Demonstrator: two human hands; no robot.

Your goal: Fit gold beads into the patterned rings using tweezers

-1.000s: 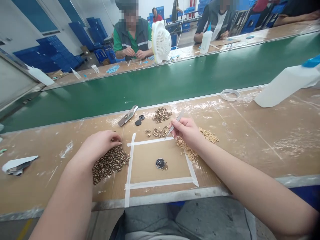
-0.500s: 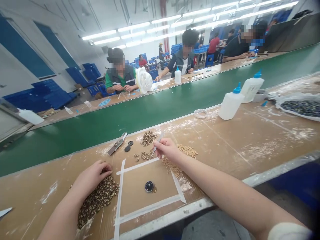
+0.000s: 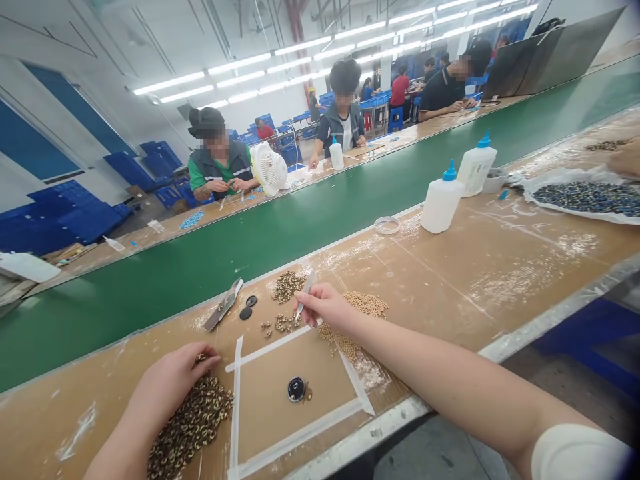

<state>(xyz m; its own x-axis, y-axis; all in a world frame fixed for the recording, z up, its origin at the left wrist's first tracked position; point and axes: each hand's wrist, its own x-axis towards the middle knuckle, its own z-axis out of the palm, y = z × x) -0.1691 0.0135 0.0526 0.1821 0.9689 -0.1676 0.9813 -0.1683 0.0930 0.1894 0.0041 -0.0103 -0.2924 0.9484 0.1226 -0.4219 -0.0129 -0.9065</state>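
My left hand [image 3: 167, 383] rests on a heap of small bronze ring parts [image 3: 193, 427] at the lower left, fingers curled and pinching at the heap's top. My right hand [image 3: 325, 307] is closed round metal tweezers [image 3: 303, 301], whose tips point down at a few loose bronze parts [image 3: 281, 323]. A round black part [image 3: 296, 389] lies inside the white tape square [image 3: 235, 400] between my hands. A heap of pale gold beads [image 3: 367, 303] sits under and right of my right wrist.
Another small bronze heap [image 3: 286, 283], two black discs [image 3: 249, 307] and metal pliers [image 3: 223, 305] lie near the green conveyor belt [image 3: 200, 260]. Two glue bottles [image 3: 443, 200], a tape ring [image 3: 387, 225] and a sheet of dark parts [image 3: 590, 197] sit right. Other people work across the belt.
The camera has tilted up and swung right, showing more of the hall and the bench to the right. Both hands stay at their heaps, the right still holding the tweezers.
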